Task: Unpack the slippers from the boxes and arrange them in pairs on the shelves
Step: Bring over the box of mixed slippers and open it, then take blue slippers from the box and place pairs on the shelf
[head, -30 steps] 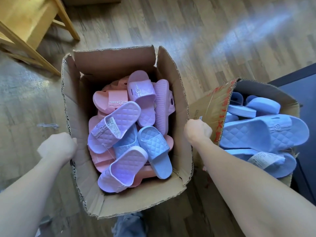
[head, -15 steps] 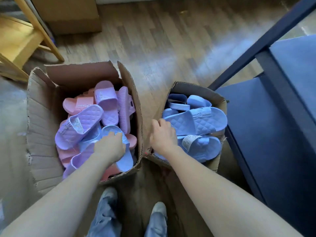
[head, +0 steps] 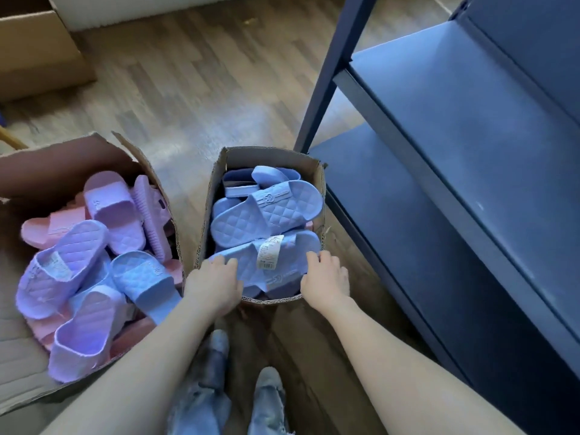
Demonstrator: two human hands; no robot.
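Right, both my hands are down at the small cardboard box (head: 272,153), on the near blue slipper (head: 290,262) with the paper tag (head: 268,255). Left hand (head: 213,285): fingers curled over one end. Right hand (head: 326,277): fingers slightly spread, gripping the other end. It lies on more blue slippers. Purple and pink slippers (head: 62,262) fill the big box (head: 62,158) on my left; dark shelves (head: 470,136) stand right.
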